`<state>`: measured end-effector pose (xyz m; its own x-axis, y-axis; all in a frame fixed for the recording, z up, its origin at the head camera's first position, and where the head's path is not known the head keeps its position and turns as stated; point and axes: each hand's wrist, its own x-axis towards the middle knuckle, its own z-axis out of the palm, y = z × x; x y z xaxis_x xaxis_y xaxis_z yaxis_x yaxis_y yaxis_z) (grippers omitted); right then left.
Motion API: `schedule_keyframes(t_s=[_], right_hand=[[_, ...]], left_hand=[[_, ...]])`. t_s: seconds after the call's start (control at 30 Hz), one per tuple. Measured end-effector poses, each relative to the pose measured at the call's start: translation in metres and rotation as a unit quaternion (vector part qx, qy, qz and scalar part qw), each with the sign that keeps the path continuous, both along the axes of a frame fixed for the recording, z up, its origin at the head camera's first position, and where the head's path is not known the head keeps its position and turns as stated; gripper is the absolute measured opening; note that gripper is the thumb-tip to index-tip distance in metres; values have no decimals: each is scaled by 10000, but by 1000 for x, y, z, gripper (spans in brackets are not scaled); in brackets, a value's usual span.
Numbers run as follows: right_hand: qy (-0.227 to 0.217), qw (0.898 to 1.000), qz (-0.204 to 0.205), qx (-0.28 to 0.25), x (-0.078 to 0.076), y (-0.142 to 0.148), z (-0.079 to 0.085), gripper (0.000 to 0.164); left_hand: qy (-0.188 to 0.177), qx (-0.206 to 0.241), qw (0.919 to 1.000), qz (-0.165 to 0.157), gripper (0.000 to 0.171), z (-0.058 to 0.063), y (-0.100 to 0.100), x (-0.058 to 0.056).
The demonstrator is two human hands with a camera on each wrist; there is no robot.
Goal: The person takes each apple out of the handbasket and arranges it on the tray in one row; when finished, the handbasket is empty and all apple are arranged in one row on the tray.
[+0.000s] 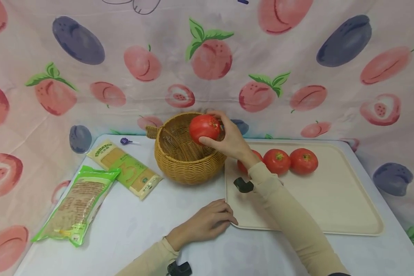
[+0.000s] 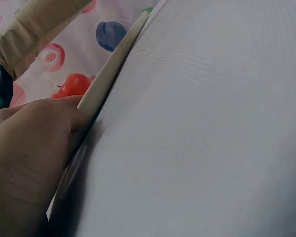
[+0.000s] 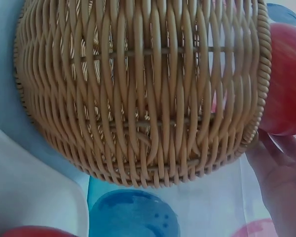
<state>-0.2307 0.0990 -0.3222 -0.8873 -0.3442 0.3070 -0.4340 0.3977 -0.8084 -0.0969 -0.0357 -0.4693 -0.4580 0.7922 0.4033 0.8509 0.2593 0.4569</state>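
My right hand (image 1: 229, 140) grips a red tomato (image 1: 204, 128) above the right rim of a woven wicker basket (image 1: 186, 170). In the right wrist view the basket's side (image 3: 153, 94) fills the middle, with the held tomato (image 3: 288, 79) beyond its rim and part of the right hand (image 3: 278, 182) beneath. Fingers curled, my left hand (image 1: 208, 220) holds the near left corner of a beige tray (image 1: 334, 199). Up close, the left hand (image 2: 34, 148) meets the tray's edge (image 2: 106, 81). Several tomatoes (image 1: 303, 161) sit on the tray, one partly hidden by the right wrist.
Left of the basket lie a yellow-green noodle packet (image 1: 127, 168), a green-edged bag of brown food (image 1: 76, 205) and a purple-wrapped lollipop (image 1: 125, 141). A fruit-patterned cloth (image 1: 179, 46) hangs behind the white table (image 1: 131, 230).
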Motion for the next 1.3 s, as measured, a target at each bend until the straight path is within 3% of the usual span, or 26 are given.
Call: schedule_keyframes(t_s=[0.17,0.53,0.7,1.07,1.3], right_hand=[[37,9997,-36,-228,14,4,12,68],[88,9990,-8,-437,24,17,9,70],[99,9989,-28,-468,26,22,7,70],[327,9986,-149,-393,13,39,-16,72],[156,9994,-219,-196,22,42,-5,71]], left_hand=[[-46,-136,9999,38,18,1,-1,0],[-235,-107,9996,70,19,1,-1,1],[-206,-61,9998,42,19,0,-1,1],[-208,-60,9998,19,19,0,-1,2],[-99,-98,9999,13,19,0,-2,1]])
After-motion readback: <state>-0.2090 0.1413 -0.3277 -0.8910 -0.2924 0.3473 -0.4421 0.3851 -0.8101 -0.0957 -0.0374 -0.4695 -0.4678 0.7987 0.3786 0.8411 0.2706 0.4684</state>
